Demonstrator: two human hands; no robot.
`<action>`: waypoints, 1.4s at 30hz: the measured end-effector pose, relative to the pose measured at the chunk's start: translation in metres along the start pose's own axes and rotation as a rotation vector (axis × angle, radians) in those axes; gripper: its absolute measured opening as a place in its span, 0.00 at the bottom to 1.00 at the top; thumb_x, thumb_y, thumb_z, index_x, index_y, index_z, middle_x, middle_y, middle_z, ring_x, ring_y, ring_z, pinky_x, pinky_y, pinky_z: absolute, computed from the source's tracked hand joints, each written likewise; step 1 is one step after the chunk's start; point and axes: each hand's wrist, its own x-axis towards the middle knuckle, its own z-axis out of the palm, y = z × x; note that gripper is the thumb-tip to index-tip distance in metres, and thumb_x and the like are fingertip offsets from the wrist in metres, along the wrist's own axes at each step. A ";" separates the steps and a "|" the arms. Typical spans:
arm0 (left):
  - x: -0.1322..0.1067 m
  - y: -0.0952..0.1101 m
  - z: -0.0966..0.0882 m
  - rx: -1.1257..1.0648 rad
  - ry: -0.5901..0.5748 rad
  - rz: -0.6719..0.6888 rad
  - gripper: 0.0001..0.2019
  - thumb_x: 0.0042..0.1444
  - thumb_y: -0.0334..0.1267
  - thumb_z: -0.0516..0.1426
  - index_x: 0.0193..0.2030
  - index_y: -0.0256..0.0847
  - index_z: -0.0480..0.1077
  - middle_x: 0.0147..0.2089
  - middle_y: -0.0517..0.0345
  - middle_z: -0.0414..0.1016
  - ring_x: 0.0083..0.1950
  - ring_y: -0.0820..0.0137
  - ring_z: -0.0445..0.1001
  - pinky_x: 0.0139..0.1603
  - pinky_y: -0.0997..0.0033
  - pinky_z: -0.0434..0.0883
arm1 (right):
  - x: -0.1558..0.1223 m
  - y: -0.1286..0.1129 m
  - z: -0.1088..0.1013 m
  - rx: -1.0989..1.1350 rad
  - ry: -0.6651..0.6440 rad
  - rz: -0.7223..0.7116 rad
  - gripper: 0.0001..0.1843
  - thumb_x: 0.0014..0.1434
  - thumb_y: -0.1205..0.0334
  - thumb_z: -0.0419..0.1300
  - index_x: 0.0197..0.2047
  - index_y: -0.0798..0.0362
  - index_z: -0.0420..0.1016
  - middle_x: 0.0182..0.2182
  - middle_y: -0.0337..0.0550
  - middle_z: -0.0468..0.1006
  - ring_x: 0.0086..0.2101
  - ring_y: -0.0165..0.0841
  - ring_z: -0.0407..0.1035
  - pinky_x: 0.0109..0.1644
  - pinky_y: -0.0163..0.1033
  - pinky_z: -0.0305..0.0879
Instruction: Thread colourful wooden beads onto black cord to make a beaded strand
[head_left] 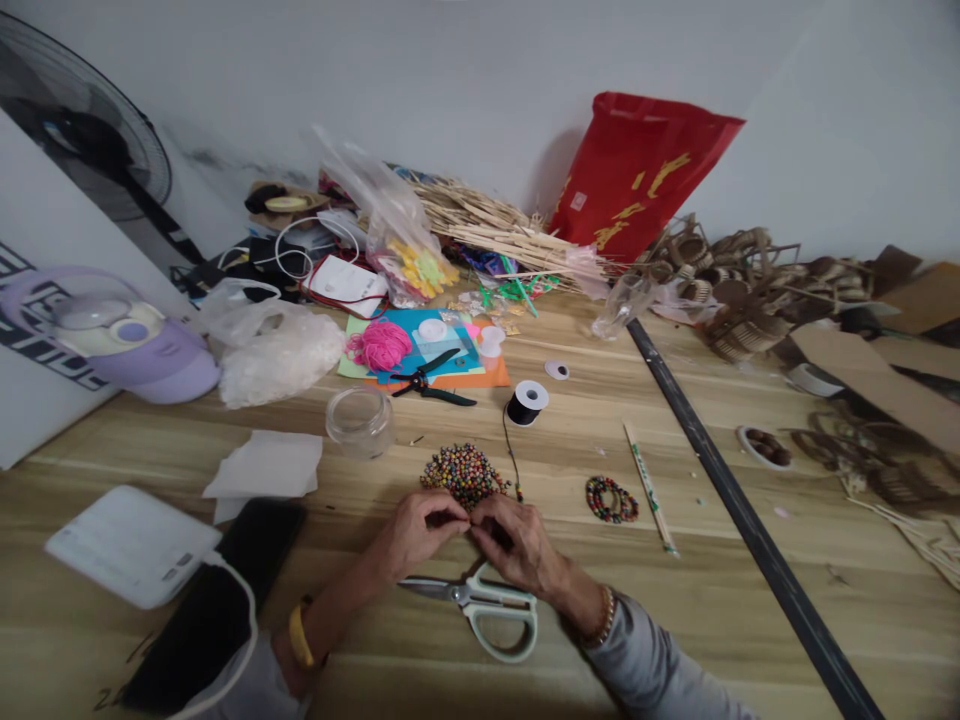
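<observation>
Fingertips of my left hand [420, 535] and my right hand [521, 540] meet in a pinch at the near edge of a heap of multicoloured beads [463, 472]. Whatever is between the fingertips is too small to make out. Below the hands lie scissors [501, 612] with pale green handles, blades pointing left. Behind the heap stands a spool of black cord [528, 402]. Its loose end runs down to a few beads [519, 493] beside the heap. To the right lie beaded bracelets [611, 499].
An open clear jar [360, 422] stands left of the heap. Black-handled pliers [431, 385] lie on coloured sheets beside pink yarn [380, 345]. A white device [135, 545] with a cable is at the left. A dark strip [739, 495] crosses the table at the right.
</observation>
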 end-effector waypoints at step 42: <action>-0.002 0.008 -0.002 0.025 -0.020 -0.009 0.07 0.51 0.33 0.56 0.26 0.37 0.73 0.27 0.56 0.76 0.31 0.70 0.72 0.34 0.75 0.66 | 0.003 -0.003 -0.002 0.018 0.019 -0.024 0.04 0.62 0.67 0.54 0.38 0.54 0.69 0.30 0.45 0.74 0.31 0.32 0.69 0.34 0.35 0.66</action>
